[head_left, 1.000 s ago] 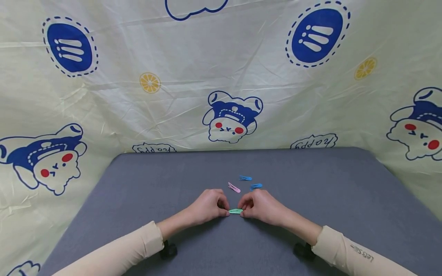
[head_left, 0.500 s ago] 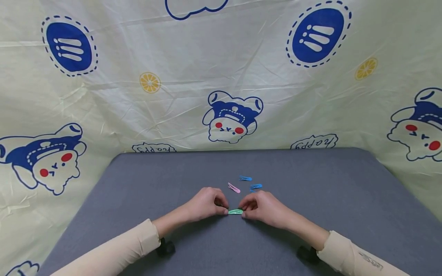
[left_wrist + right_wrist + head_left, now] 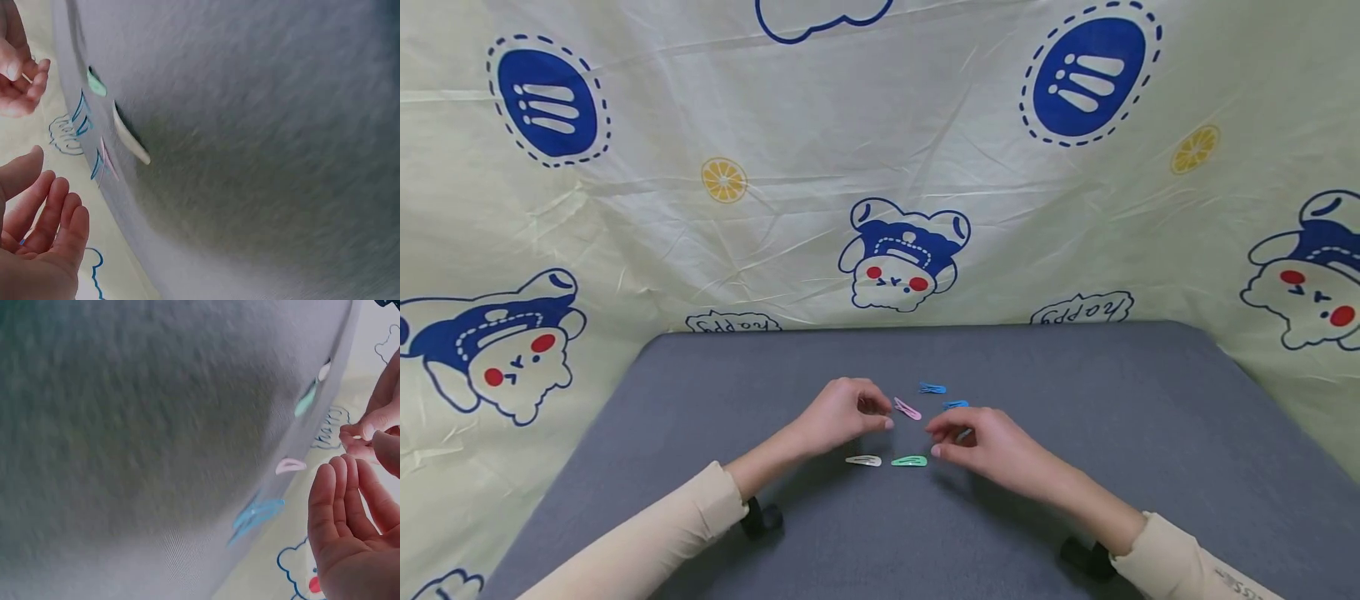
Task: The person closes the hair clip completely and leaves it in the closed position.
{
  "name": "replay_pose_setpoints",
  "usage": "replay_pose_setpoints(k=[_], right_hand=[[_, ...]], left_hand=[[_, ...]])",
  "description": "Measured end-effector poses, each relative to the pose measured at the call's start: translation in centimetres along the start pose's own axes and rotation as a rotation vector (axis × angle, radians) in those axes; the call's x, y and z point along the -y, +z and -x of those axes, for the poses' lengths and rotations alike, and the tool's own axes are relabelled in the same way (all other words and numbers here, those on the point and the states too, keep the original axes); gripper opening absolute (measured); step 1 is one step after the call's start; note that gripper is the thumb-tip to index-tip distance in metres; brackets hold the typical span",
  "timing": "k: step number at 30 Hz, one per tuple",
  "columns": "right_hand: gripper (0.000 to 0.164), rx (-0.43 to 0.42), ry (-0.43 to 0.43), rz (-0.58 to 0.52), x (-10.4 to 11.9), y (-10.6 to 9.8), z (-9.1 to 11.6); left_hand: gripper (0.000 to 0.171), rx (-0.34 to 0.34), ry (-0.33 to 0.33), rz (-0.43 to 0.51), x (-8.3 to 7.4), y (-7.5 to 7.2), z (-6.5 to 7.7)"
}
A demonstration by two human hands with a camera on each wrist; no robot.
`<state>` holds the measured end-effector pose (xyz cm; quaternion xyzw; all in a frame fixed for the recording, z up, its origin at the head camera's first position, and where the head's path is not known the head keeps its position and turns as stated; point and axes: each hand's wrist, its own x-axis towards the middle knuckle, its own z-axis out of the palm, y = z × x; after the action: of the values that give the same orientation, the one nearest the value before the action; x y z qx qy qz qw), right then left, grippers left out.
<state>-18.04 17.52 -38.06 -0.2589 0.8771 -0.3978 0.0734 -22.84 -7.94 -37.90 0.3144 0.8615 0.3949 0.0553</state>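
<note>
On a dark grey surface (image 3: 775, 375), a green teardrop-shaped clip (image 3: 909, 461) just beside a cream-white teardrop-shaped clip (image 3: 863, 460), a slender pink clip (image 3: 907, 409) and two blue clips (image 3: 933, 388) farther back, left hand (image 3: 842, 415) and right hand (image 3: 991, 444) raised above, each grip loosely parted.

I get soft light, sheen on the cream cartoon-printed sheet (image 3: 805, 125); wrist feeds blurry, dim patch across flat grey table (image 3: 281, 156).
</note>
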Motion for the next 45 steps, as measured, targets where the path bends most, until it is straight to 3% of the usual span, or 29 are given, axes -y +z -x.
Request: replay_pose_setpoints(k=[7, 13, 22, 34, 45], right_hand=[[0.025, -0.032, -0.008, 0.044, -0.2, -1.9, -0.7], [0.025, -0.025, -0.033, 0.080, -1.1, -3.0, -1.7], [0.026, -0.040, -0.041, 0.123, -2.0, -4.2, -4.0], [0.024, -0.029, -0.026, 0.209, -4.3, -4.2, -6.2], [0.022, 0.021, 0.041, 0.209, -6.2, -4.0, -7.6]], left_hand=[[0.016, -0.040, -0.005, 0.011, 0.5, -0.7, -1.7], [0.016, -0.032, -0.011, 0.002, 0.8, -1.0, -3.0], [0.018, -0.012, -0.089, 0.003, 1.4, -1.5, -5.4], [0.019, 0.071, -0.149, -0.035, 2.2, -1.1, -7.4], [0.014, 0.200, -0.163, -0.022, 2.6, -0.5, -8.8]])
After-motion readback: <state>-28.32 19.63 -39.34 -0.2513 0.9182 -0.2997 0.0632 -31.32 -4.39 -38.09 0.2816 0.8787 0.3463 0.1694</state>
